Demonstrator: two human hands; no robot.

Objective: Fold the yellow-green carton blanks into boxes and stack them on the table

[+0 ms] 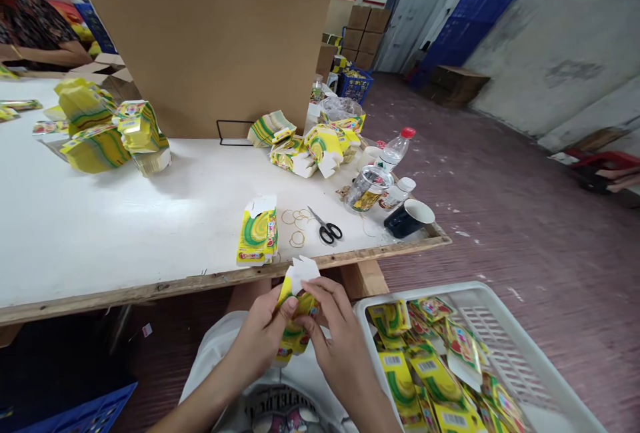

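Over my lap, in front of the table edge, both hands grip a yellow-green printed carton (287, 292) whose white flaps stick up at the top. My left hand (265, 325) holds its left side, thumb across the front. On the right side, the fingers and thumb of my right hand (330, 326) close on the carton near its flaps. Part of the carton is hidden behind my fingers. Just beyond, a stack of flat cartons (257, 232) lies on the table (200, 220), beside loose rubber bands (297, 239) and black-handled scissors (327, 228).
To my right stands a white plastic basket (493, 306) holding several cartons. A dark mug (410, 217), a clear jar (369, 189) and a bottle (395, 148) crowd the table's right end. Carton bundles (100, 130) sit farther back, near a tall cardboard panel (210, 40). Another person's arm (55, 54) shows far left.
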